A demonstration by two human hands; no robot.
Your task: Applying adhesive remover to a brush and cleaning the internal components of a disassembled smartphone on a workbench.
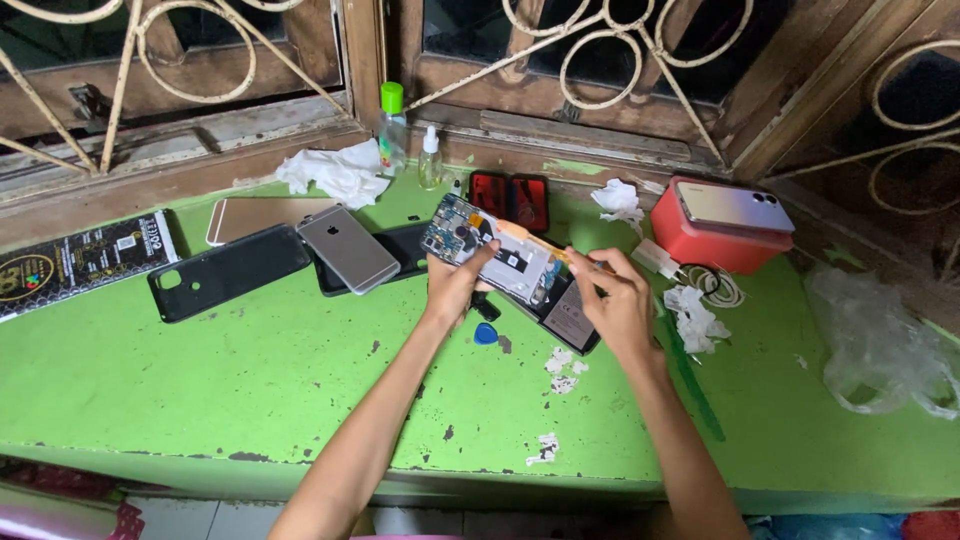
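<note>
Both hands are up on the green desk (250, 370), working on an opened phone (505, 265) with its back off and its circuit board showing, lying a little past the desk's centre toward twelve o'clock. The left hand (458, 285) grips the phone's near edge, thumb laid across the board, fingers closed on it. The right hand (615, 300) pinches a thin yellow tool (545, 250) between its fingertips, tip pointing toward nine o'clock over the phone's middle. A blue pick (485, 334) lies just at six o'clock of the phone. Off toward nine o'clock sit a silver phone (348, 248) and a black case (228, 272). At three o'clock a red box (715, 248) carries a pale phone (733, 207) on top. Crumpled tissue (335, 172) and a green-capped bottle (392, 130) stand at eleven o'clock by the window.
</note>
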